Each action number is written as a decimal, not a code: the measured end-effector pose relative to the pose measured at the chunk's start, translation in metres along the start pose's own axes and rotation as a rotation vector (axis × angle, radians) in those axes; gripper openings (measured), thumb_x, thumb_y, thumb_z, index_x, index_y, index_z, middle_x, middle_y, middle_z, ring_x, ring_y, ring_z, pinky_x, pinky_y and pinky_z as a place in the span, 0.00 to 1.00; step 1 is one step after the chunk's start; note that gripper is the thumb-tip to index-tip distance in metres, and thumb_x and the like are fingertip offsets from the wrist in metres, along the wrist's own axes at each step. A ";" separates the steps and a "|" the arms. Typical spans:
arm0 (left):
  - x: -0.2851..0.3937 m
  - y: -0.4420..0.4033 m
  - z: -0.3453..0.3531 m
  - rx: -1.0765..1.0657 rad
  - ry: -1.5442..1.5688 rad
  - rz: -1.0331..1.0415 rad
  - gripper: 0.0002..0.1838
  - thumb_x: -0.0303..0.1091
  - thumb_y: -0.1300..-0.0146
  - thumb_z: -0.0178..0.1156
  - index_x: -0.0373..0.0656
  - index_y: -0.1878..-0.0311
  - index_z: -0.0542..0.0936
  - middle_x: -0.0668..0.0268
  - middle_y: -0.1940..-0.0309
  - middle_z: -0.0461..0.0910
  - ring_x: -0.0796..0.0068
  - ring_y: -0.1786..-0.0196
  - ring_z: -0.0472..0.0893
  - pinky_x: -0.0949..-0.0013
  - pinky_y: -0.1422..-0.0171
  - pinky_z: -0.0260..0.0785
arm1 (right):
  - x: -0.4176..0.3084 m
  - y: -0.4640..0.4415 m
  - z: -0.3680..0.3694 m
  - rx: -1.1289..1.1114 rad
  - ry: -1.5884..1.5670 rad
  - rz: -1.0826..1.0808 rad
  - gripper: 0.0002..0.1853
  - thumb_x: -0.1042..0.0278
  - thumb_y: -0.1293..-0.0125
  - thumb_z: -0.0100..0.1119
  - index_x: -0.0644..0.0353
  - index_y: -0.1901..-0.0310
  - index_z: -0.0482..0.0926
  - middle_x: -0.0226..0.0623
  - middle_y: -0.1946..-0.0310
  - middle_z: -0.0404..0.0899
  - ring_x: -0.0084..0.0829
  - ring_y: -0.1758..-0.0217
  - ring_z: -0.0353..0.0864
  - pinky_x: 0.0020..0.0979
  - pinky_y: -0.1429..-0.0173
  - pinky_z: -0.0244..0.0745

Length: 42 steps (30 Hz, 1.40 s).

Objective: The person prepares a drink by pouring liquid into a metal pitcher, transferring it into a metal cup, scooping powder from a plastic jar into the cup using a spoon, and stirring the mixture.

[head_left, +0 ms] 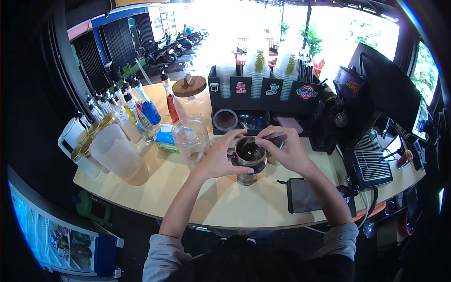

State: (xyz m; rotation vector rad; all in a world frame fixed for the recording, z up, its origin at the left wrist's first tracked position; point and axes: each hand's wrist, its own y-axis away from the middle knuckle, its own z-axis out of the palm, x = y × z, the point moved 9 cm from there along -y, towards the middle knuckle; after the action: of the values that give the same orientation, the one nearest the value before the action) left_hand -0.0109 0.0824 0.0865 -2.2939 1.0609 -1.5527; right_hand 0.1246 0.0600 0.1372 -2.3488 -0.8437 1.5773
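A metal cup [250, 151] with dark contents stands upright on a small clear glass [246, 179] near the middle of the table; it looks like a coffee drip filter. My left hand [220, 157] curves around its left side, thumb at the front and fingers at the back. Above the cup's right rim, my right hand [287, 149] pinches a thin spoon [277, 135] whose lower end reaches into the cup. To the left of my left hand is a large clear jar [190, 136] with a utensil inside.
A frosted pitcher [115, 152], several pump bottles [148, 105] and a tissue pack [166, 139] stand at the left. Behind my hands is a black organizer [263, 89] with stacked cups. A dark cloth [300, 195] lies at right, beside an espresso machine [371, 160].
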 end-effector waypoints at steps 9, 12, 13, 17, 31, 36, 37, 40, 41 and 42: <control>0.053 -0.003 -0.001 0.021 -0.527 0.326 0.15 0.33 0.46 0.66 0.41 0.55 0.79 0.64 0.70 0.76 0.63 0.62 0.76 0.64 0.53 0.65 | -0.030 -0.006 0.019 -0.099 0.222 -0.201 0.07 0.75 0.41 0.65 0.65 0.62 0.82 0.33 0.68 0.81 0.21 0.70 0.79 0.23 0.66 0.74; 0.061 -0.002 -0.005 0.124 -0.564 0.370 0.10 0.30 0.44 0.65 0.41 0.58 0.81 0.64 0.71 0.77 0.63 0.63 0.76 0.64 0.51 0.66 | -0.023 0.002 -0.002 -0.072 0.181 -0.084 0.12 0.75 0.43 0.66 0.65 0.56 0.80 0.30 0.67 0.80 0.17 0.69 0.76 0.21 0.64 0.72; 0.062 -0.002 -0.004 0.123 -0.556 0.371 0.10 0.30 0.44 0.65 0.41 0.58 0.81 0.64 0.71 0.77 0.63 0.63 0.76 0.64 0.51 0.66 | 0.000 0.004 -0.013 -0.054 0.117 -0.017 0.16 0.76 0.42 0.65 0.65 0.52 0.78 0.29 0.66 0.78 0.14 0.68 0.73 0.19 0.62 0.70; 0.076 0.004 -0.014 0.219 -0.593 0.406 0.05 0.30 0.42 0.63 0.42 0.64 0.82 0.68 0.70 0.80 0.68 0.64 0.78 0.65 0.50 0.65 | 0.100 0.034 -0.067 0.180 0.033 0.154 0.15 0.69 0.38 0.63 0.65 0.52 0.77 0.38 0.62 0.79 0.21 0.63 0.75 0.25 0.58 0.73; 0.064 0.012 -0.028 0.429 -0.477 0.332 0.06 0.25 0.43 0.63 0.43 0.61 0.83 0.66 0.73 0.80 0.66 0.66 0.78 0.62 0.54 0.67 | 0.227 0.087 -0.066 0.353 -0.221 0.370 0.10 0.63 0.27 0.50 0.60 0.64 0.74 0.27 0.70 0.76 0.17 0.66 0.72 0.22 0.56 0.67; 0.065 0.011 -0.035 0.427 -0.446 0.302 0.07 0.27 0.42 0.63 0.43 0.60 0.83 0.64 0.72 0.80 0.65 0.67 0.78 0.62 0.55 0.67 | 0.179 0.066 -0.087 0.366 -0.163 0.238 0.09 0.68 0.28 0.49 0.62 0.65 0.74 0.25 0.72 0.74 0.15 0.68 0.68 0.20 0.61 0.64; 0.066 0.011 -0.036 0.439 -0.440 0.302 0.07 0.27 0.42 0.63 0.43 0.60 0.82 0.64 0.71 0.81 0.65 0.67 0.79 0.63 0.55 0.67 | 0.156 0.058 -0.092 0.351 -0.179 0.170 0.10 0.67 0.28 0.49 0.62 0.66 0.73 0.25 0.73 0.74 0.15 0.68 0.68 0.20 0.61 0.64; 0.067 0.010 -0.037 0.463 -0.416 0.311 0.07 0.27 0.42 0.63 0.43 0.60 0.82 0.64 0.71 0.80 0.66 0.68 0.79 0.63 0.55 0.67 | 0.112 0.040 -0.105 0.315 -0.134 0.130 0.09 0.68 0.28 0.50 0.61 0.66 0.72 0.25 0.73 0.73 0.14 0.68 0.68 0.20 0.61 0.65; 0.067 0.009 -0.037 0.465 -0.418 0.311 0.07 0.27 0.42 0.63 0.43 0.60 0.82 0.64 0.71 0.80 0.66 0.68 0.79 0.63 0.55 0.67 | 0.098 0.034 -0.107 0.314 -0.135 0.128 0.09 0.68 0.28 0.50 0.61 0.66 0.72 0.25 0.73 0.73 0.14 0.68 0.68 0.20 0.61 0.65; 0.069 0.009 -0.038 0.471 -0.411 0.322 0.07 0.27 0.43 0.63 0.43 0.60 0.82 0.64 0.71 0.80 0.66 0.68 0.78 0.63 0.56 0.67 | 0.080 0.026 -0.106 0.277 -0.137 0.099 0.08 0.68 0.28 0.51 0.60 0.66 0.71 0.24 0.73 0.72 0.13 0.67 0.69 0.19 0.60 0.65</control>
State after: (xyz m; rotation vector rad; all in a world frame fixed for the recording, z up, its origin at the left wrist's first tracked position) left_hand -0.0344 0.0409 0.1496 -1.8900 0.7992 -1.0127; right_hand 0.2500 0.0986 0.1066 -2.1362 -0.5003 1.7820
